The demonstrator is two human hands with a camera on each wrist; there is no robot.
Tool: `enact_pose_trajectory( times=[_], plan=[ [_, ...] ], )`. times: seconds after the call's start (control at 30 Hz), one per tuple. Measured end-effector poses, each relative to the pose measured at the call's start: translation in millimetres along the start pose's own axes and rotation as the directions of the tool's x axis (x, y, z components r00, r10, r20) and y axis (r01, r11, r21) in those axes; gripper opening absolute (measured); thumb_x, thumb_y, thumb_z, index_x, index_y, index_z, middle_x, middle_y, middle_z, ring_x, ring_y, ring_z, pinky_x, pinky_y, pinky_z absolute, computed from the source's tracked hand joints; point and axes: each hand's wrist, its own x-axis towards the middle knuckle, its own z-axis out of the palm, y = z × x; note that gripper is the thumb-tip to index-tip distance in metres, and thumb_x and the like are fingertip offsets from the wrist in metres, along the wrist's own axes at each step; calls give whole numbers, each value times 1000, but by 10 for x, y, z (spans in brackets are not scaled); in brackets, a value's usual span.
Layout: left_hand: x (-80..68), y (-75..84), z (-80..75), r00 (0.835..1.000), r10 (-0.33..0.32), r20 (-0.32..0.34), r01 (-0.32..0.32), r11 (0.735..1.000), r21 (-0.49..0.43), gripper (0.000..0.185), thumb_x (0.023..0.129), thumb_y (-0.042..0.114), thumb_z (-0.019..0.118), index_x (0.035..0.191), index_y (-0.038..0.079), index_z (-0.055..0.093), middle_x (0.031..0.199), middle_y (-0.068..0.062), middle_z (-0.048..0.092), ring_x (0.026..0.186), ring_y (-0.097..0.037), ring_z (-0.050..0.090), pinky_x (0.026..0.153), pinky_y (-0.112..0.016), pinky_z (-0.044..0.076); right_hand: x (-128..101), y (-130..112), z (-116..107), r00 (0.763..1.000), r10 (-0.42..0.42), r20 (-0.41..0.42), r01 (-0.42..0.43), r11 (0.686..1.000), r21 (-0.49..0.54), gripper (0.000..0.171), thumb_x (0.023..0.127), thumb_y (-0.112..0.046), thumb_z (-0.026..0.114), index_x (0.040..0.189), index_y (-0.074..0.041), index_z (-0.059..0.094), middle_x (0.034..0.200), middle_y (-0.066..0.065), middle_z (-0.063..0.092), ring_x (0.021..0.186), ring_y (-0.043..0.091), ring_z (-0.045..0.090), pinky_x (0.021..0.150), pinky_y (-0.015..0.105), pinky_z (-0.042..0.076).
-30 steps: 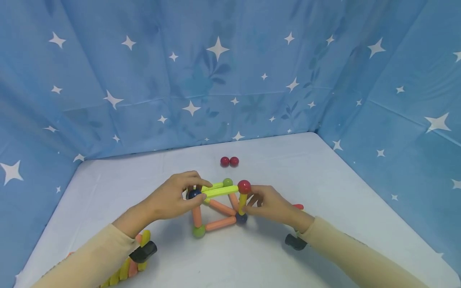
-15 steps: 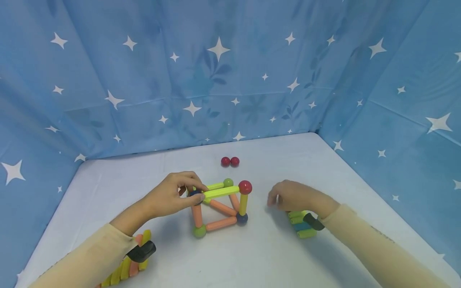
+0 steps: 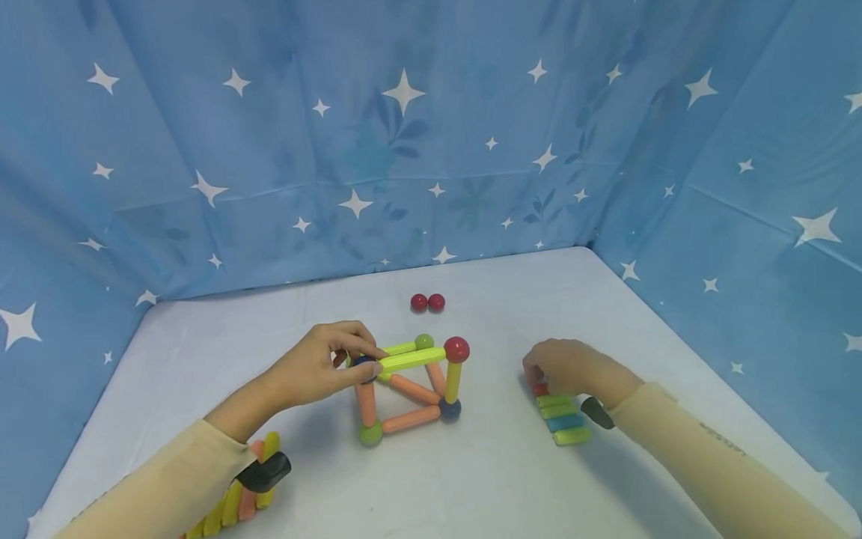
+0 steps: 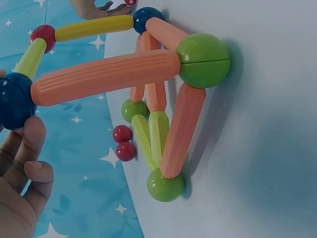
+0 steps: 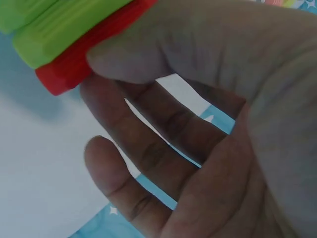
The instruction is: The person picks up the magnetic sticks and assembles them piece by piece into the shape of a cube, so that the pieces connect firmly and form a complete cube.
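a smooth white table [image 3: 498, 479] fills the lower part of the head view, its far right corner rounded and soft shadows lying beneath the arms. blue fabric curtains [image 3: 465, 142], printed with white four-pointed stars and darker leaf sprigs, hang behind it and along both sides, with vertical folds and a long level crease across the back. toward the far edge, two glossy red balls [image 3: 420, 302] sit side by side on the white.

an open frame of ribbed coloured rods and glossy balls [image 3: 412, 419] stands near the middle of the table. the left hand [image 3: 323, 367] grips the dark blue ball [image 4: 16, 101] at its upper left corner with thumb and fingers. over at the right, the right hand [image 3: 569, 367] pinches a ribbed red rod [image 5: 62, 77] between thumb and finger, at the far end of a row of lime green rods [image 3: 556, 411] and one blue rod [image 3: 564, 424]. at the near left, a cream sleeve [image 3: 155, 479] partly covers a row of yellow and salmon rods [image 3: 231, 504].
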Motion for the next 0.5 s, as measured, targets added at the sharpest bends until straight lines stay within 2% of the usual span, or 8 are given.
enact_pose_trajectory(
  times=[0.27,0.4,0.5],
  plan=[
    [-29,-23,10,999,29,-31,-29,999,-25,15,95,20,74,108,22,80,100,9,65,76,-16,52,65,-32,45,16,30,33,1000,-17,13,18,1000,-18,34,77,11,73,85,-22,65,83,-7,55,80,17,52,76,37,51],
    [-40,-28,11,998,38,-45,-40,999,-36,16,95,18,74,109,21,80,100,9,65,75,-16,52,65,-33,45,46,31,46,997,-65,-40,63,997,-46,31,78,10,70,83,-19,63,78,-6,54,73,16,51,71,34,50],
    [-41,-27,17,998,47,-48,-49,998,-41,16,95,18,74,109,20,80,100,9,65,74,-16,52,64,-33,45,55,-7,56,994,-67,-90,64,997,-35,23,84,3,73,97,-16,70,84,-5,60,77,15,55,76,36,53]
  ],
)
